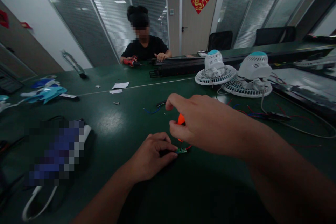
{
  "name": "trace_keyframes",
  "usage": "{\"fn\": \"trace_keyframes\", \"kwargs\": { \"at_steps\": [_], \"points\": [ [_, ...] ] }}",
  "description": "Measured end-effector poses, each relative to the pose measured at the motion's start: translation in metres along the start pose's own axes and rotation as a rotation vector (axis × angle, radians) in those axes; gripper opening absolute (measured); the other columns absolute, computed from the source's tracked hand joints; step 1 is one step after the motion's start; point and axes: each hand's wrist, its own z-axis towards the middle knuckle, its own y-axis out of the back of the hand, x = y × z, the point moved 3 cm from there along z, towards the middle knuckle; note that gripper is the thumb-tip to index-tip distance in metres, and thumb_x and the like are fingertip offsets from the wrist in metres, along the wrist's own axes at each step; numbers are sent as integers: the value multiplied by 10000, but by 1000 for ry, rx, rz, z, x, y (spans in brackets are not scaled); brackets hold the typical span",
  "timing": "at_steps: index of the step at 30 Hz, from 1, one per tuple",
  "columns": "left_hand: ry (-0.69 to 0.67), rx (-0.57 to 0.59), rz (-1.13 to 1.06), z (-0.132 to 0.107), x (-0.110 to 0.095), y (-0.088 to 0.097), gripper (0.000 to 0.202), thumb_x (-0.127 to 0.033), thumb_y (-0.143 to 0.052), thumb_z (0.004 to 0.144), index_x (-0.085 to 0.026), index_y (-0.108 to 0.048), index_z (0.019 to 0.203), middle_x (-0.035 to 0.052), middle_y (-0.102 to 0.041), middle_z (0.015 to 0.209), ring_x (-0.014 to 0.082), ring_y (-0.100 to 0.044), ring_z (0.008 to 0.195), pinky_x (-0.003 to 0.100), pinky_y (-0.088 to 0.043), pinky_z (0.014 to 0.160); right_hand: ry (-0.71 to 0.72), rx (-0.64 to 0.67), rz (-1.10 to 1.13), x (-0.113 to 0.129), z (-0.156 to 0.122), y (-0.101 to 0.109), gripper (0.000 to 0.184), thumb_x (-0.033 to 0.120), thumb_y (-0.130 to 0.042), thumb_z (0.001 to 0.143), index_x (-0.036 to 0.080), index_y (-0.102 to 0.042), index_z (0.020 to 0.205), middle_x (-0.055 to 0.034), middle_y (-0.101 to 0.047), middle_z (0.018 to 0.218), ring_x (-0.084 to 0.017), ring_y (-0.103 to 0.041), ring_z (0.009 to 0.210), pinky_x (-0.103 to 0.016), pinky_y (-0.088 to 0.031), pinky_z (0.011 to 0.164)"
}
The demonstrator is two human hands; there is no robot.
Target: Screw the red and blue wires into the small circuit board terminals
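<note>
On the green tabletop (110, 157), my left hand (151, 154) rests low with thumb and fingers pinching the left end of a small green circuit board (181, 151). A red wire comes off the board's right side. Above it, my right hand (199, 119) is closed around a screwdriver with an orange handle (181, 119). The handle is mostly hidden by my fingers, and its thin shaft points down at the board. Whether the tip touches the board I cannot tell. Just beyond my right hand lies a small dark part (161, 104) with a blue wire.
Two white fan heads (214, 64) stand face down at the right, with loose wires near them. Bags (48, 92), paper scraps (120, 85) and a blurred-out object (57, 150) lie left. Across the table, a person (144, 47) holds a red power tool (129, 62) beside long black bars (181, 66).
</note>
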Motion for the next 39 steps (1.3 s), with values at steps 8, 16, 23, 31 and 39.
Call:
{"fn": "trace_keyframes", "kwargs": {
  "at_steps": [8,16,23,31,39],
  "points": [
    [-7,-51,5,-1,2,-2,174,-308,-650,835,-249,-741,971,20,-682,951,189,-623,901,392,-430,914,-13,19,-22,-2,3,-4,228,320,-477,836,189,-577,993,-27,-593,640,-165,-514,513,-268,-223,464],
    [-5,-29,-13,-2,4,-2,205,-328,-610,857,-273,-730,1014,28,-682,981,207,-619,916,438,-424,931,-12,-8,-64,-1,4,-5,278,418,-438,871,208,-599,956,-22,-592,603,-169,-524,512,-267,-206,474],
    [22,-8,1,-2,0,0,198,-314,-595,865,-268,-730,1003,22,-683,978,208,-614,931,430,-426,929,8,-29,-73,0,3,-3,428,508,-312,924,240,-645,946,-20,-588,576,-163,-487,472,-277,-181,489],
    [19,-13,8,0,-4,2,183,-299,-612,852,-262,-742,977,25,-680,938,204,-614,902,412,-430,917,6,39,-98,2,2,-2,252,299,-373,903,203,-603,934,-61,-662,786,-155,-508,531,-284,-185,468],
    [15,-7,-7,-1,-3,2,190,-295,-591,862,-267,-738,978,17,-680,921,196,-615,876,420,-427,915,17,-32,-49,1,1,-1,221,271,-443,855,183,-599,984,-44,-590,623,-165,-479,513,-281,-198,458]
  ]
}}
